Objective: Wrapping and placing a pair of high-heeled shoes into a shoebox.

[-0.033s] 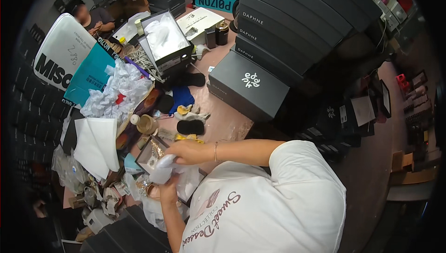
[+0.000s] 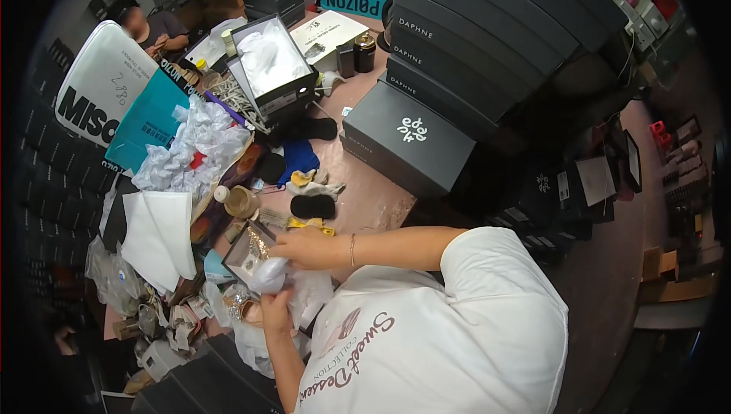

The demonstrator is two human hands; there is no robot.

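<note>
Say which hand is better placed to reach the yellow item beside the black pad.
Right, likely: the right hand lies close to the yellow item; the left hand is farther off.

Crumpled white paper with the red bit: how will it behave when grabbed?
The paper probably flops: it's creased all over. Likely light for its bulk: thin, loosely bunched. Pulling may shift the red bit among its folds.

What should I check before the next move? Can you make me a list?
1. Box open: ok, sparkly gold inside shows.
2. White wrapping between right hand and left hand: ok.
3. Firm grip on it: cannot tell, fingertips are hidden.
4. Sparkly shoe in sight: ok, left of the left hand.
5. Table tidy: not ok, black pad and other things lie about.
</note>
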